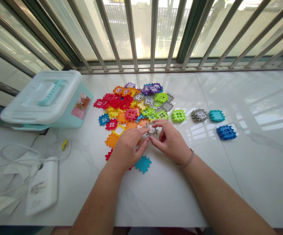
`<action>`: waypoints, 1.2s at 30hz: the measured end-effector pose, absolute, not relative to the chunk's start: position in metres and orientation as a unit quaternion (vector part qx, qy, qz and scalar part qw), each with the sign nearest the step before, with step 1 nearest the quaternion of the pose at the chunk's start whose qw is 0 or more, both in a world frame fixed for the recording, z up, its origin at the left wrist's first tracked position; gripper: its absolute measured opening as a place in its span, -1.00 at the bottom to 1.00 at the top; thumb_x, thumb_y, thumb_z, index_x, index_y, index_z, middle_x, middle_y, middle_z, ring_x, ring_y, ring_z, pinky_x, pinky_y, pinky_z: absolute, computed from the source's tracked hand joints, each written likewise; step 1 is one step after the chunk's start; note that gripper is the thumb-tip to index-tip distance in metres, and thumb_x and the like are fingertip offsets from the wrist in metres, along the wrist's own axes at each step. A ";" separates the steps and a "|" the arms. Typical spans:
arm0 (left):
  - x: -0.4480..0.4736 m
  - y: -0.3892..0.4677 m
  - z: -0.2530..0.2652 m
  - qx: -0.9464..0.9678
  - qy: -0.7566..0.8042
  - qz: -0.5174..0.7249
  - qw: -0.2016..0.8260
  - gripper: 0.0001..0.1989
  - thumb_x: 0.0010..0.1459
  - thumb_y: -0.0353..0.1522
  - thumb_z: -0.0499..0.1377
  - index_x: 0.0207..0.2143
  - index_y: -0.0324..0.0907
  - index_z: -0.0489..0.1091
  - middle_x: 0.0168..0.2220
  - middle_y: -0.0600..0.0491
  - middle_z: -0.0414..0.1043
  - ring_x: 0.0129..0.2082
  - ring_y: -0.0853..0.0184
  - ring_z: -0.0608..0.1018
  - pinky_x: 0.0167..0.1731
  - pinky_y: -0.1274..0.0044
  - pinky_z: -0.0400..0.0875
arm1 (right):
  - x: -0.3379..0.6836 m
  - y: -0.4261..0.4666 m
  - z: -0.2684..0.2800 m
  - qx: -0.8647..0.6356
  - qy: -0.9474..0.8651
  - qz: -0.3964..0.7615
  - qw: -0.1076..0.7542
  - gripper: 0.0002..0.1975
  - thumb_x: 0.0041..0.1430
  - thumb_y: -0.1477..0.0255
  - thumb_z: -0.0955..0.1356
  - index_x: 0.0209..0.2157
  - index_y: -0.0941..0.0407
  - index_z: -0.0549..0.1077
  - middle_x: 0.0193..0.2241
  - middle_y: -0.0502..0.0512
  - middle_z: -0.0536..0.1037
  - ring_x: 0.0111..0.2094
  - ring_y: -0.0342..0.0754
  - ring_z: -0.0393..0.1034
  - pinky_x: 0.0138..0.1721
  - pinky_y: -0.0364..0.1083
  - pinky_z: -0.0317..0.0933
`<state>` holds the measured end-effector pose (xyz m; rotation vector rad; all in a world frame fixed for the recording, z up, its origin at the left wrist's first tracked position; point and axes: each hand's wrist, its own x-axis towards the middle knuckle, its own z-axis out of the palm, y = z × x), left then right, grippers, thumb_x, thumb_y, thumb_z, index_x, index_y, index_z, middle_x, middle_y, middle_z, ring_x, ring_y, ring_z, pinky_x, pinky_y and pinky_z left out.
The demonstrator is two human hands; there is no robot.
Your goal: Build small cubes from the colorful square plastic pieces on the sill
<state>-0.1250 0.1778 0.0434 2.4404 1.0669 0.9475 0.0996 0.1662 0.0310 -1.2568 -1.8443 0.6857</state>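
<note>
Between my fingertips is a grey toothed building tile (pixel 152 130) with an open, frame-like middle. My left hand (pixel 131 146) pinches it from the left, thumb and forefinger curled toward it. From the other side my right hand (pixel 169 137) grips its edge with bent fingers. Beyond and left of my hands spreads a heap of interlocking tiles (pixel 117 101) in red, orange, yellow, purple, green and grey, several with window inserts. A light-blue tile (pixel 143 164) lies flat below my left hand, which partly covers other red and orange tiles.
Right of the heap stand a lime-green pile (pixel 178 115), a grey pile (pixel 199 115), a teal pile (pixel 216 116) and a blue pile (pixel 226 132). A lidded storage box (pixel 65 111) is at left, with a white power bank (pixel 43 186) and cables before it. Metal bars (pixel 153 39) line the back.
</note>
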 end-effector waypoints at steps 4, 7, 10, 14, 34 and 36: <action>-0.125 0.178 0.044 0.852 0.373 0.330 0.157 -0.58 0.45 -0.38 0.22 0.32 -0.02 0.43 0.13 -0.04 0.64 0.08 0.15 0.66 0.16 0.26 0.54 | 0.100 0.166 0.032 -0.496 -0.726 0.268 0.393 -0.63 0.32 0.37 0.49 0.10 0.00 0.42 0.24 0.20 0.50 -0.55 -0.28 0.28 -0.45 -0.10 0.37; -0.125 0.178 0.044 0.852 0.376 0.328 0.158 -0.57 0.46 -0.38 0.21 0.33 -0.01 0.43 0.13 -0.04 0.64 0.09 0.15 0.66 0.17 0.26 0.54 | 0.100 0.166 0.033 -0.496 -0.727 0.265 0.393 -0.64 0.32 0.37 0.49 0.10 0.00 0.42 0.23 0.22 0.50 -0.54 -0.26 0.30 -0.45 -0.10 0.37; -0.125 0.178 0.043 0.852 0.377 0.325 0.159 -0.59 0.47 -0.37 0.21 0.31 -0.02 0.43 0.13 -0.04 0.63 0.09 0.15 0.65 0.17 0.26 0.53 | 0.100 0.167 0.033 -0.496 -0.730 0.261 0.392 -0.64 0.32 0.37 0.49 0.09 0.00 0.43 0.21 0.23 0.51 -0.51 -0.23 0.34 -0.44 -0.09 0.37; -0.125 0.178 0.043 0.853 0.376 0.326 0.160 -0.61 0.47 -0.37 0.21 0.30 -0.04 0.44 0.13 -0.05 0.63 0.09 0.15 0.65 0.17 0.26 0.53 | 0.100 0.167 0.032 -0.496 -0.732 0.257 0.391 -0.64 0.32 0.37 0.49 0.10 0.01 0.43 0.21 0.22 0.51 -0.50 -0.23 0.34 -0.45 -0.10 0.36; -0.125 0.177 0.044 0.849 0.397 0.302 0.174 -0.67 0.48 -0.34 0.19 0.24 -0.07 0.47 0.09 -0.06 0.65 0.06 0.14 0.67 0.13 0.25 0.54 | 0.100 0.167 0.030 -0.502 -0.735 0.265 0.372 -0.62 0.32 0.38 0.50 0.11 -0.01 0.41 0.20 0.16 0.52 -0.52 -0.24 0.34 -0.39 -0.07 0.40; -0.125 0.177 0.045 0.848 0.396 0.304 0.174 -0.67 0.48 -0.34 0.19 0.24 -0.07 0.47 0.09 -0.05 0.65 0.06 0.14 0.66 0.13 0.25 0.53 | 0.099 0.167 0.030 -0.502 -0.733 0.268 0.371 -0.62 0.32 0.37 0.50 0.11 -0.01 0.41 0.21 0.16 0.52 -0.52 -0.24 0.34 -0.39 -0.07 0.40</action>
